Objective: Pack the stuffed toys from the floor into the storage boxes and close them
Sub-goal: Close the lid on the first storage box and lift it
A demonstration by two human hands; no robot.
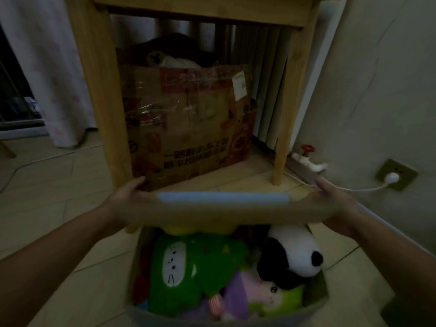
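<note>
An open storage box [316, 296] stands on the floor right below me, full of stuffed toys: a green plush [188, 267], a black-and-white panda [292, 253] and a purple and light-green doll [262, 293]. Its far flap [224, 208], brown with a blue strip along the edge, is raised and motion-blurred over the box's far side. My left hand [125, 199] grips the flap's left end and my right hand [335, 201] grips its right end.
A wooden table [103, 90] stands just ahead, with a taped printed cardboard box [188, 123] under it holding dark items. A wall [377, 90] with a socket and white plug [392, 177] is at right; a red valve [308, 148] sits near the table leg. Curtains hang at left.
</note>
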